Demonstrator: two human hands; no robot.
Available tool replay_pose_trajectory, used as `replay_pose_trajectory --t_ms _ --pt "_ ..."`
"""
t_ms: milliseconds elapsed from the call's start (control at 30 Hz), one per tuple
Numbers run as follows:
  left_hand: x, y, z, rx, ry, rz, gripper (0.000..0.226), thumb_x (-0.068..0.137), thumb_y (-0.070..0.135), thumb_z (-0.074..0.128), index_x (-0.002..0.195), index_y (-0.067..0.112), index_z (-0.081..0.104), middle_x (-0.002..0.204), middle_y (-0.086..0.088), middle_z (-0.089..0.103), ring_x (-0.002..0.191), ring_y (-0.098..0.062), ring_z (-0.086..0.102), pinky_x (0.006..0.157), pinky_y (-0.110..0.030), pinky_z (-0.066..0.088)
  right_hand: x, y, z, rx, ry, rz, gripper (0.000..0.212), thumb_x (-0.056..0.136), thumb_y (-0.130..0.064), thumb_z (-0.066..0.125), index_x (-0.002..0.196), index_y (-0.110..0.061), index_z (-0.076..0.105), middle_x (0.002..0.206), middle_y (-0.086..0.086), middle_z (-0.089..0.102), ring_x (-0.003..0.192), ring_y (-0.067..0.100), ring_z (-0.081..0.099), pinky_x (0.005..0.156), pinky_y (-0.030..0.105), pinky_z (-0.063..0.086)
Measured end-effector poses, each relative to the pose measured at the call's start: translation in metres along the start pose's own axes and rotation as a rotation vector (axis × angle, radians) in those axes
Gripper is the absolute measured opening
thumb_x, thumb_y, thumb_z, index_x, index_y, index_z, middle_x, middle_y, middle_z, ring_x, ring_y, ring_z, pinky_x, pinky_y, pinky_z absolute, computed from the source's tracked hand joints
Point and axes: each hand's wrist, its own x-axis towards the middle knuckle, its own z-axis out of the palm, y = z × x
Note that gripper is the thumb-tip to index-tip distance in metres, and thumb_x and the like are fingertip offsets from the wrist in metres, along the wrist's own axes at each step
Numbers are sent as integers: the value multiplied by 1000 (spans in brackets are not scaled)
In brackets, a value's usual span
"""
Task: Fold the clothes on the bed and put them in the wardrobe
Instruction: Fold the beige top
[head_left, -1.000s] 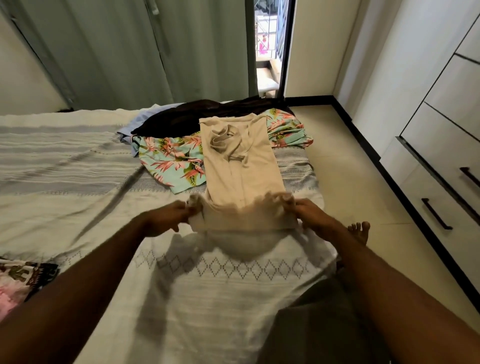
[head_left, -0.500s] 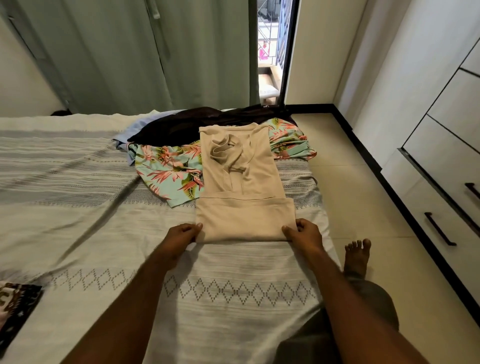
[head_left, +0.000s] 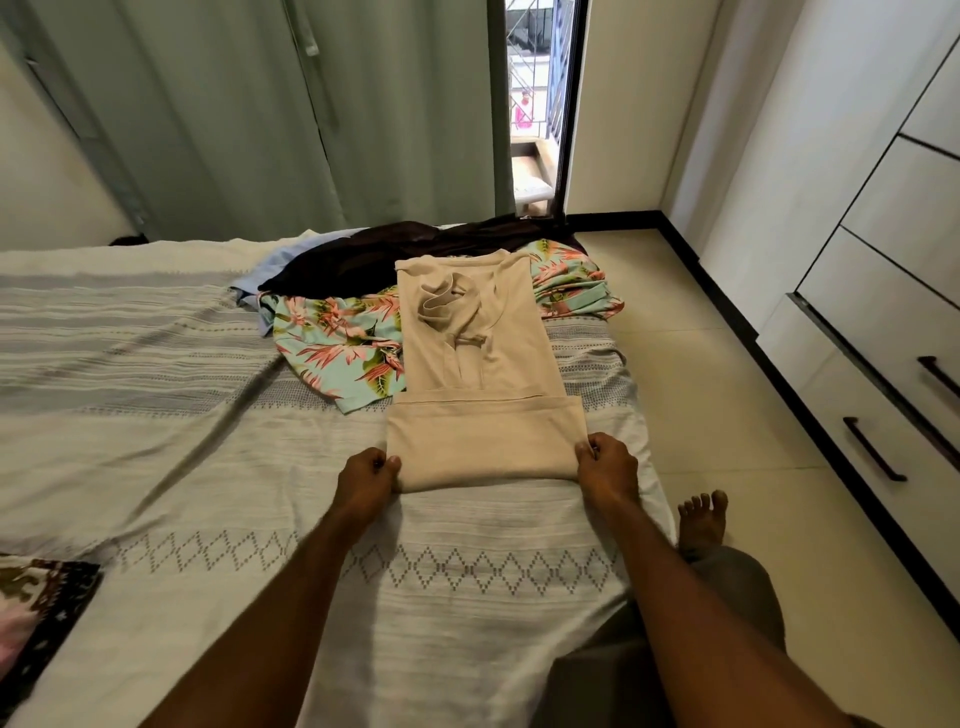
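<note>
A beige top (head_left: 483, 364) lies lengthwise on the bed (head_left: 156, 415), its bottom part folded up into a flat band nearest me. My left hand (head_left: 368, 478) pinches the left corner of that fold. My right hand (head_left: 605, 465) pinches the right corner. Beyond the top lie a floral turquoise shirt (head_left: 337, 348), a dark brown garment (head_left: 363, 254) and a light blue one (head_left: 280, 267). The wardrobe (head_left: 893, 322) with drawers stands at the right.
A patterned pink and black cloth (head_left: 36, 613) lies at the bed's near left edge. My bare foot (head_left: 701, 525) stands on the tiled floor between bed and wardrobe. Green curtains (head_left: 260, 114) hang behind the bed, beside an open door gap.
The lifted hem of the beige top has been laid down as a flat fold. Both hands moved toward me and now hold the corners of the fold's near edge.
</note>
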Motion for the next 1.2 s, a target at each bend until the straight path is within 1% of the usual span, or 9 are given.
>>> replay_pose_trajectory --t_ms 267,433,533,600,633,733,933,1100,1200 --pt "-18 -4 -5 273 -45 37 19 97 32 64 82 20 63 85 -3 65 93 -29 63 90 -44 51 -11 8 -31 -159 -75 27 15 88 -19 66 82 -8 74 80 11 67 76 26 59 70 31 46" --pt "-30 -4 -13 291 -104 103 17 90 28 74 84 14 66 83 -5 68 85 -24 66 71 -31 48 -18 15 -51 -160 -110 -22 4 80 -19 73 83 -19 71 88 7 69 83 22 62 76 31 52" --pt "-39 -7 -17 278 -10 249 26 79 28 81 88 21 57 78 1 66 76 -19 63 66 -33 48 -20 26 -56 -82 -121 -216 32 78 -23 82 105 -21 65 104 4 66 90 18 63 79 33 56" --pt "-44 -11 -19 367 70 473 29 74 37 79 86 24 57 80 7 61 77 -19 57 66 -35 45 -22 33 -62 -51 -223 -376 55 75 -28 87 122 -21 60 120 0 58 103 16 61 80 23 52" --pt "-47 -13 -18 446 76 585 30 73 42 80 88 25 60 86 7 61 83 -20 56 69 -36 43 -22 38 -64 -109 -285 -437 64 73 -33 89 128 -24 57 130 -2 54 113 16 58 85 23 49" --pt "-48 -18 -14 716 -83 725 48 74 52 82 112 26 69 124 5 61 115 -21 53 87 -39 39 -16 45 -68 -512 -419 -583 83 74 -61 77 146 -40 42 163 -7 28 145 17 32 110 48 35" --pt "-42 -27 -14 726 -155 612 51 88 51 70 135 36 59 151 14 46 138 -11 39 96 -35 32 -19 39 -61 -822 -453 -635 65 97 -63 44 154 -54 14 169 -11 -1 155 14 7 118 56 21" --pt "-41 -18 -14 773 -121 703 33 96 38 59 128 33 67 142 14 57 134 -14 46 87 -35 28 -19 34 -61 -705 -361 -693 47 101 -46 41 147 -53 39 167 -14 13 154 7 4 116 51 19" --pt "-35 -11 -24 501 -116 643 40 87 48 57 120 31 72 132 19 61 127 -13 51 94 -41 37 -11 25 -64 -445 -320 -776 38 93 -30 54 128 -36 67 157 -8 40 149 4 17 115 50 30"
